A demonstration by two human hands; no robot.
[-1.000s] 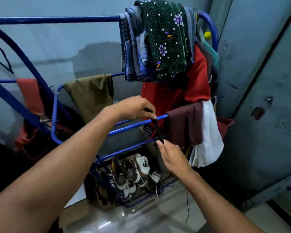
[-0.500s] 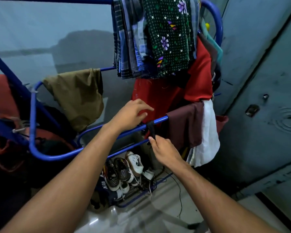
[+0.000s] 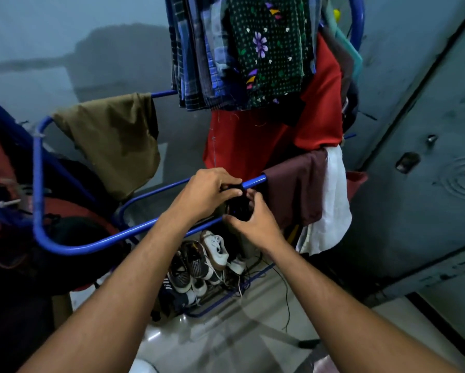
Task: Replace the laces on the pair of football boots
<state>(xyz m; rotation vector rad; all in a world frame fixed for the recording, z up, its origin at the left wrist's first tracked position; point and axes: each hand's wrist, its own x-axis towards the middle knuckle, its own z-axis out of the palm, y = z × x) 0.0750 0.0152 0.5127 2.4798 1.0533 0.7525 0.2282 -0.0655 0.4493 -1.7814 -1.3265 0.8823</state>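
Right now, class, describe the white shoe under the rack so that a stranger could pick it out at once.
Start at the blue rack hung with clothes and look down to its bottom shelf, where shoes are piled. The white shoe stands at the top of the pile, just below the right hand. It alone is plain white with a brown sole; the shoes beside it are dark and patterned.

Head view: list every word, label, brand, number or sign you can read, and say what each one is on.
None can be read.
Shoes on the low rack shelf: white stripes show on a dark one, no legible brand.
Floral cloth: printed flowers and dots only, no lettering.
Black item at the blue rail, held by the left hand and right hand: no marking visible.
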